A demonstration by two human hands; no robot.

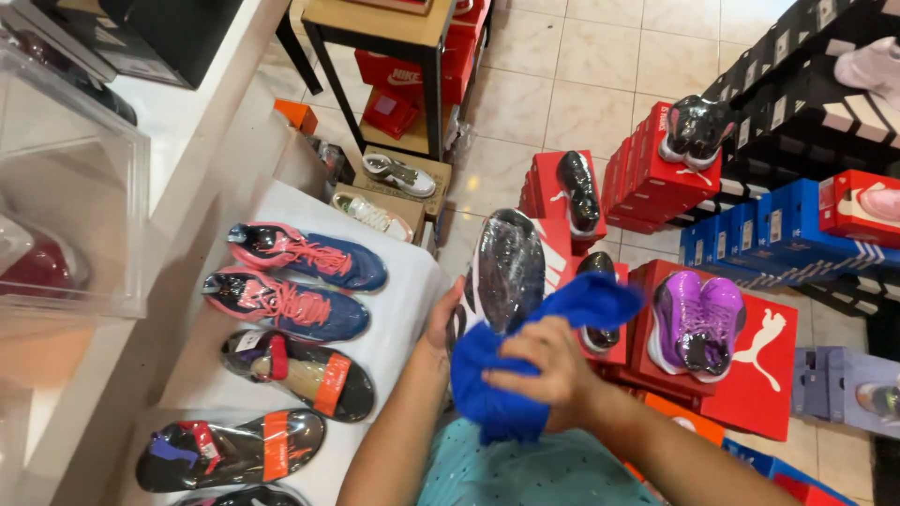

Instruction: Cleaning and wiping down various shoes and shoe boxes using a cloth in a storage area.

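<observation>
My left hand point(441, 323) holds a black shoe wrapped in clear plastic point(507, 267) by its side, sole end pointing away from me. My right hand point(544, 370) is closed on a bright blue cloth point(525, 361) that is bunched against the near end of that shoe. Both hands are in front of my chest, beside the white shelf's right edge.
On the white shelf point(398, 323) at left lie two navy-and-pink sneakers point(305, 281) and plastic-wrapped black-and-orange sandals point(300, 370). A clear display box point(70, 197) stands far left. Red shoeboxes point(750, 361) with a purple sneaker pair point(696, 323) and blue boxes point(778, 230) fill the right floor.
</observation>
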